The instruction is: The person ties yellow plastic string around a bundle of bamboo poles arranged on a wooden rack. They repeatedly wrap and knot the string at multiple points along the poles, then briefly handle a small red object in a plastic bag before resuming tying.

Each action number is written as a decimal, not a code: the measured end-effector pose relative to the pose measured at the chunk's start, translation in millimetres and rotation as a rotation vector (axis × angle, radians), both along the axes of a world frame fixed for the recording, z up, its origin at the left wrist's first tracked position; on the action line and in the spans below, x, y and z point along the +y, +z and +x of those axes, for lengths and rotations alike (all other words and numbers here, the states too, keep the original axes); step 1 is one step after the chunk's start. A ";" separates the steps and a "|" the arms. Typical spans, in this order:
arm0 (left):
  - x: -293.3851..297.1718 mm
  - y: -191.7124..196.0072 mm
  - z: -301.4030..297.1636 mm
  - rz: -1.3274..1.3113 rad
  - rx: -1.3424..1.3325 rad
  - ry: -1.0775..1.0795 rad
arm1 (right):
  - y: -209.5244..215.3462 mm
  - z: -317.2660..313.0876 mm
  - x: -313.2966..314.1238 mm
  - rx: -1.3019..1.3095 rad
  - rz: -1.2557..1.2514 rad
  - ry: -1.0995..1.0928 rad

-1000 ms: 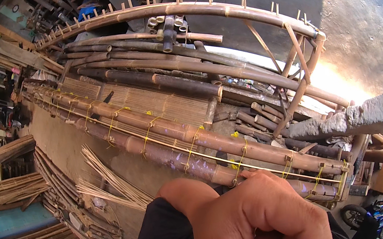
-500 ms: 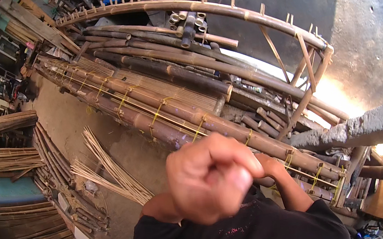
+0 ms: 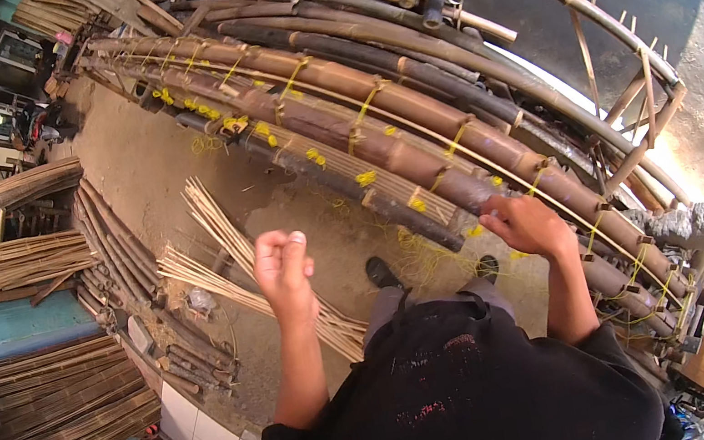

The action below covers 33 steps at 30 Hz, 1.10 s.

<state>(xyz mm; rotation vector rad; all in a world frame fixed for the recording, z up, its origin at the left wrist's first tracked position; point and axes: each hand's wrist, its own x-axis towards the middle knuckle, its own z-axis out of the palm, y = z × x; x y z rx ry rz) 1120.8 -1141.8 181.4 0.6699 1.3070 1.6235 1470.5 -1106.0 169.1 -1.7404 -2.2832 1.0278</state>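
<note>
My left hand (image 3: 286, 272) is raised over the floor, its fingers curled in and the thumb up; whatever it may hold is hidden. Beside the long brown bamboo pole (image 3: 457, 185), my right hand (image 3: 529, 224) has its fingers drawn together at the near end of a slatted bamboo panel (image 3: 343, 166); what they grip cannot be made out. Yellow twine (image 3: 366, 107) wraps the poles, and yellow knots (image 3: 365, 178) dot the panel. A darker pole (image 3: 416, 219) runs along its near edge. Loose yellow twine (image 3: 422, 255) lies tangled below it, by my shoes.
Thin bamboo strips (image 3: 237, 247) lie on the floor to my left, beside a stack of short poles (image 3: 111, 240) and woven bamboo bundles (image 3: 58, 396). Behind the frame are more dark poles (image 3: 340, 28) and a curved, pegged bamboo rail (image 3: 576, 5).
My left hand, a fist close to the camera before, has dropped lower and left. My right hand shows plainly now. The view has shifted; the knotted slats show on the poles' near side.
</note>
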 end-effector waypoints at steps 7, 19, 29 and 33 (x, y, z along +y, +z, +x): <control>1.3 -14.4 -128.3 -0.170 0.028 0.174 | -6.7 -103.3 45.9 -0.028 -0.117 0.145; 147.2 -65.4 -128.6 -0.047 0.402 -0.239 | 11.1 -85.7 226.1 0.180 0.142 -0.052; 302.1 -128.3 -112.7 0.129 0.950 -0.235 | -94.1 49.1 569.4 0.112 0.629 -0.667; 328.1 -170.9 -106.9 0.166 0.900 -0.296 | -137.0 72.0 673.1 -0.141 0.720 -0.802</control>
